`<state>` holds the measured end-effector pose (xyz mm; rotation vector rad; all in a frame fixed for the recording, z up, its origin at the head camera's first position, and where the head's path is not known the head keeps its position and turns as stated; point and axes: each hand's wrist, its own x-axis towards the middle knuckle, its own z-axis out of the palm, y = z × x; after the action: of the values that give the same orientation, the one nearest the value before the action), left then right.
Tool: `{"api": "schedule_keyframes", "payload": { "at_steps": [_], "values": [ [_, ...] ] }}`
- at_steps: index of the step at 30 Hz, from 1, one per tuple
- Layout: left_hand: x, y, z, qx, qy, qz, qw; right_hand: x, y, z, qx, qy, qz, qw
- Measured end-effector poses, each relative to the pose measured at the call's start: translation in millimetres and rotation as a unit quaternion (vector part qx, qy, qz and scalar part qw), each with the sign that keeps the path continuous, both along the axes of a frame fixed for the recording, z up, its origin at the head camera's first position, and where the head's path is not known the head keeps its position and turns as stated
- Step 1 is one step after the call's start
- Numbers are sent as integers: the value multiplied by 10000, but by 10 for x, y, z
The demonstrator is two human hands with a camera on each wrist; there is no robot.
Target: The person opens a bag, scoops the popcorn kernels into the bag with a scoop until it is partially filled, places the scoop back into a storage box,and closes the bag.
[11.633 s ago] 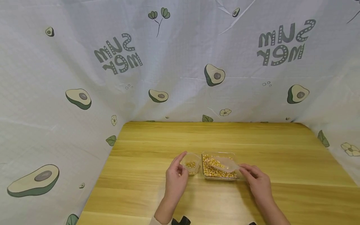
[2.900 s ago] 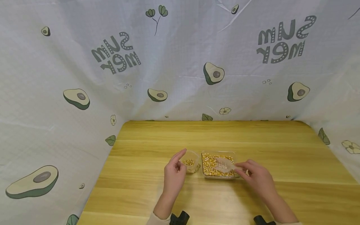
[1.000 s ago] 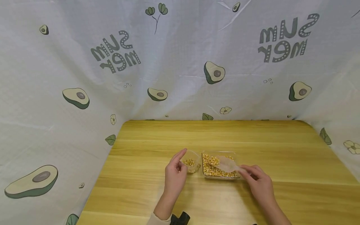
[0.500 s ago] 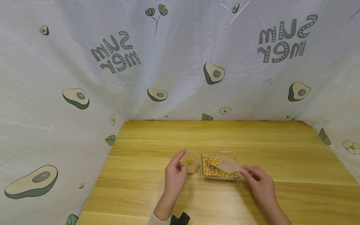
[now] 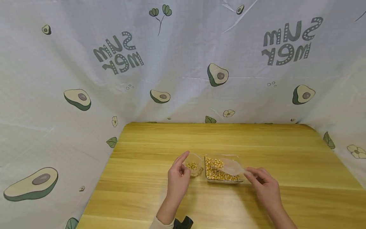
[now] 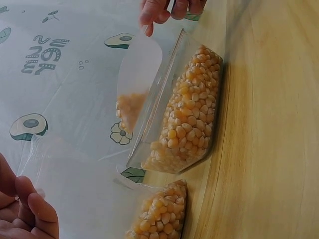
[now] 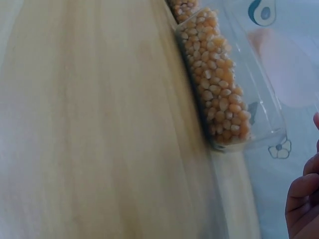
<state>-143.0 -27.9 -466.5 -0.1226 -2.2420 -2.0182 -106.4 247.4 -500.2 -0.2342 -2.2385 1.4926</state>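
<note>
Our right hand (image 5: 264, 186) pinches the handle end of a thin clear plastic scoop (image 5: 228, 167), which hangs over the rectangular tub of corn kernels (image 5: 221, 171) on the table (image 5: 257, 143) with a small heap of kernels in its bowl (light, stiff, probably slick). We judge the loose kernels roll off at any tilt, so the handle tip is the place for a level grip. Our left hand (image 5: 178, 178) curls round the small cup (image 5: 194, 167) beside the tub, steadying it as far as we can tell.
</note>
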Motion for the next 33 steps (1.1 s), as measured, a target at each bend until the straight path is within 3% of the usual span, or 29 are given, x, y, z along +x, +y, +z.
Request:
{"api": "schedule_keyframes", "payload": {
  "at_steps": [14,22,29,33],
  "values": [
    [8,-2,-12,-84,52,8,10000,-21,-73,195,-462,440,451,9969],
    [3,-11,-12,-90,58,6,9999,-13,-171,340,-870,992,1049,9857],
    [-3,-3,-10,-28,81,-61,9999,-27,-247,433,-994,908,1136,9844],
    [-4,0,-17,-18,92,-108,9999,-39,-279,465,-741,909,1177,9861]
  ]
}}
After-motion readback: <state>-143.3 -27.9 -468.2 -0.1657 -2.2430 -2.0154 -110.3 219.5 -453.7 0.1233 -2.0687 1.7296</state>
